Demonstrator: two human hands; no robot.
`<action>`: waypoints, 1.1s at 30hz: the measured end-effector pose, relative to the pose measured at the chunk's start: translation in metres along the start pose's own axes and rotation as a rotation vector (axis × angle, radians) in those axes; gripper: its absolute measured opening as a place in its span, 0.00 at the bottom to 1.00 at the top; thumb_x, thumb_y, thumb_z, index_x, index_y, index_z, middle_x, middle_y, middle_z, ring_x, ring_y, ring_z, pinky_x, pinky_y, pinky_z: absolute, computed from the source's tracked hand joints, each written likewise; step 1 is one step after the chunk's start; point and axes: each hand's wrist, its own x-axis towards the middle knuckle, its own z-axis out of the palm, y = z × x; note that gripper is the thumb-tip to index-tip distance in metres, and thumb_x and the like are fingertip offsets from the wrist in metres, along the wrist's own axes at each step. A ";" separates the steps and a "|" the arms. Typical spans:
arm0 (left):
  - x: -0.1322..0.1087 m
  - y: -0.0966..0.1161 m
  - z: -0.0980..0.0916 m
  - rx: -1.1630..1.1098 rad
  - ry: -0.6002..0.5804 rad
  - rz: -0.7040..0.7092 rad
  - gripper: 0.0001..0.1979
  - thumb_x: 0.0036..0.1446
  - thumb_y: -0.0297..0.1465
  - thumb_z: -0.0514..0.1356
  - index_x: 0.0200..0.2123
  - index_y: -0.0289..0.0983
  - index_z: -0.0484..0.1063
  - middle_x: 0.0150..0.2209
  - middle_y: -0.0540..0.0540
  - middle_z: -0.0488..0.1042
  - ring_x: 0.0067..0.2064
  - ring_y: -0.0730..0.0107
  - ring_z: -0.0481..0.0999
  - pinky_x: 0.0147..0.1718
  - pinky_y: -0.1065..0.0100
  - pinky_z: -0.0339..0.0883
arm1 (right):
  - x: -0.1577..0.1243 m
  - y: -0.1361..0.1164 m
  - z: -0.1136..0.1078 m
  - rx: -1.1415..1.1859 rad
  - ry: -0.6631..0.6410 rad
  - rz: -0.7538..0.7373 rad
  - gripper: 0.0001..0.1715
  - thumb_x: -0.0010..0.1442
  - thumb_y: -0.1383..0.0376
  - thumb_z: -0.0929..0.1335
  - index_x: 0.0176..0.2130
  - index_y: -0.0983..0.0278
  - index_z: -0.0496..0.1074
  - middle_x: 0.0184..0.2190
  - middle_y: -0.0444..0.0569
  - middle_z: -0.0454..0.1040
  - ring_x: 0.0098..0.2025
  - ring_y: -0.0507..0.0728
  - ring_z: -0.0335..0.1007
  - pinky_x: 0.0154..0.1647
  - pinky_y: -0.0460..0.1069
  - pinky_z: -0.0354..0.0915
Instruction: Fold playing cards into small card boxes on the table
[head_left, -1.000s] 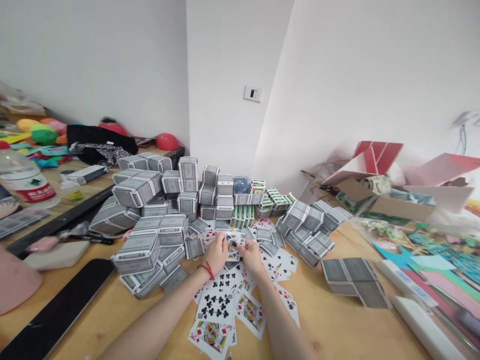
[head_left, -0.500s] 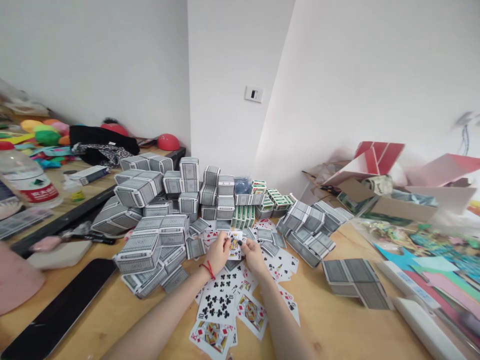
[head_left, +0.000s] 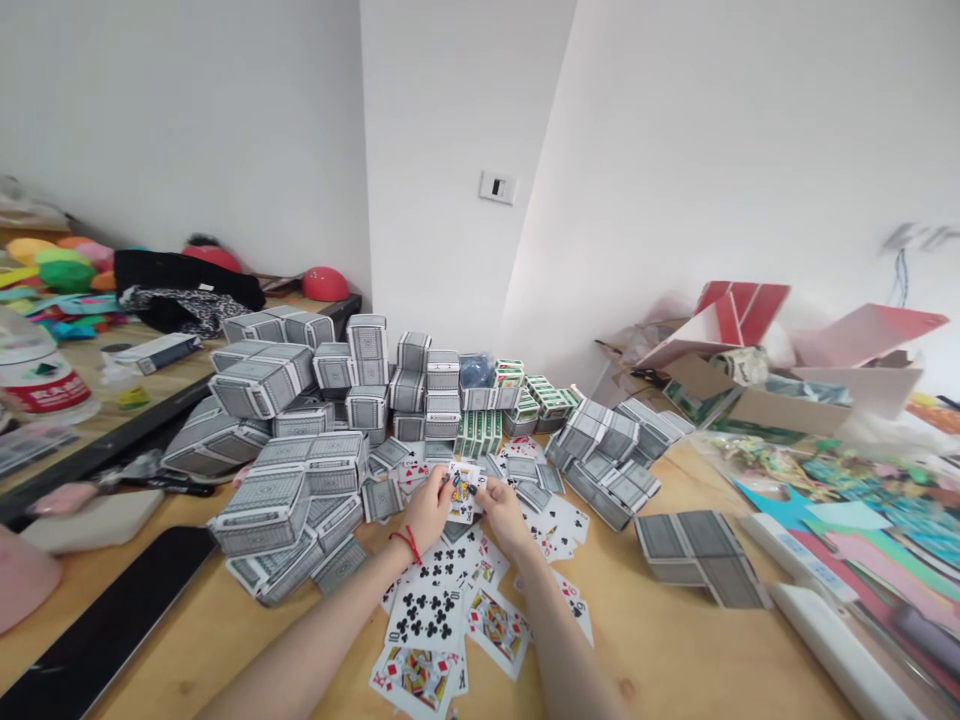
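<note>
Playing cards (head_left: 463, 492) with a king of clubs on top are pinched between my two hands over the middle of the table. My left hand (head_left: 429, 510), with a red string at its wrist, grips their left side. From the right, my right hand (head_left: 502, 510) is closed on a card whose white corner shows beside the king. Beneath lie loose face-up cards, among them a ten of clubs (head_left: 424, 614), a king of diamonds (head_left: 417, 676) and another face card (head_left: 498, 622). How many cards are held is hidden.
Grey-patterned card decks are stacked at left (head_left: 262, 500), behind and at right (head_left: 600, 450). More lie flat at right (head_left: 701, 550). Small green boxes (head_left: 480, 432) stand behind my hands. A black slab (head_left: 112, 620) lies at left; open cardboard boxes (head_left: 787, 410) stand at far right.
The view has turned slightly right, so everything sits further left. Between my hands, the king now shows more fully and the card at its right stands out further. Both hands keep their grip.
</note>
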 end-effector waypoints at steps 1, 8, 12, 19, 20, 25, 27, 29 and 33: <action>0.000 0.000 0.000 0.001 0.010 0.000 0.07 0.55 0.32 0.46 0.34 0.39 0.61 0.21 0.52 0.64 0.24 0.69 0.66 0.23 0.70 0.54 | 0.000 -0.001 0.000 0.004 -0.013 0.005 0.15 0.43 0.55 0.71 0.25 0.64 0.68 0.21 0.43 0.70 0.23 0.51 0.62 0.28 0.47 0.60; -0.001 -0.003 -0.001 -0.077 0.008 0.025 0.09 0.54 0.34 0.49 0.37 0.38 0.63 0.20 0.53 0.64 0.23 0.70 0.65 0.24 0.70 0.56 | 0.001 0.000 0.002 0.032 -0.012 -0.017 0.13 0.44 0.57 0.71 0.26 0.64 0.69 0.22 0.44 0.72 0.23 0.52 0.64 0.28 0.47 0.61; -0.001 -0.003 -0.003 -0.091 -0.009 0.036 0.13 0.52 0.31 0.49 0.42 0.38 0.63 0.20 0.54 0.64 0.22 0.70 0.65 0.25 0.70 0.56 | 0.004 0.006 0.000 0.016 0.055 -0.020 0.14 0.44 0.57 0.71 0.26 0.64 0.68 0.20 0.44 0.71 0.22 0.52 0.63 0.27 0.47 0.61; 0.000 -0.006 -0.002 -0.131 -0.063 -0.023 0.07 0.52 0.34 0.50 0.25 0.39 0.62 0.16 0.55 0.61 0.20 0.71 0.66 0.23 0.71 0.56 | 0.004 0.004 -0.001 0.050 0.084 -0.015 0.13 0.44 0.57 0.71 0.27 0.64 0.68 0.20 0.44 0.72 0.22 0.53 0.64 0.26 0.48 0.61; 0.000 -0.007 -0.002 -0.126 -0.055 -0.018 0.06 0.52 0.33 0.50 0.25 0.39 0.61 0.16 0.55 0.61 0.21 0.71 0.66 0.23 0.71 0.56 | 0.004 0.004 0.000 0.054 0.077 -0.017 0.13 0.44 0.57 0.71 0.26 0.64 0.68 0.20 0.44 0.71 0.22 0.53 0.64 0.26 0.48 0.61; -0.001 -0.008 0.000 -0.122 -0.021 0.034 0.04 0.52 0.32 0.49 0.31 0.40 0.61 0.19 0.55 0.63 0.22 0.71 0.65 0.23 0.71 0.55 | 0.005 0.004 0.002 0.027 0.107 -0.025 0.13 0.43 0.58 0.71 0.24 0.63 0.66 0.18 0.42 0.68 0.20 0.51 0.61 0.24 0.47 0.59; 0.000 -0.008 0.000 -0.118 -0.018 0.041 0.04 0.52 0.32 0.49 0.32 0.40 0.60 0.19 0.55 0.62 0.21 0.71 0.64 0.23 0.71 0.54 | 0.007 0.005 0.003 0.012 0.141 -0.030 0.14 0.42 0.58 0.71 0.22 0.63 0.64 0.15 0.40 0.66 0.18 0.50 0.58 0.22 0.46 0.57; 0.000 -0.008 0.000 -0.114 -0.023 0.033 0.03 0.52 0.32 0.50 0.31 0.40 0.59 0.17 0.56 0.60 0.20 0.71 0.62 0.23 0.71 0.52 | 0.008 0.005 0.004 -0.003 0.162 -0.037 0.15 0.42 0.58 0.71 0.21 0.63 0.63 0.14 0.39 0.64 0.17 0.49 0.56 0.20 0.45 0.55; 0.001 -0.007 0.001 -0.106 -0.029 -0.002 0.08 0.54 0.35 0.48 0.25 0.40 0.56 0.17 0.55 0.60 0.21 0.71 0.63 0.22 0.71 0.52 | 0.009 0.007 0.004 -0.021 0.162 -0.035 0.16 0.41 0.59 0.72 0.18 0.63 0.62 0.13 0.38 0.62 0.16 0.48 0.53 0.18 0.44 0.53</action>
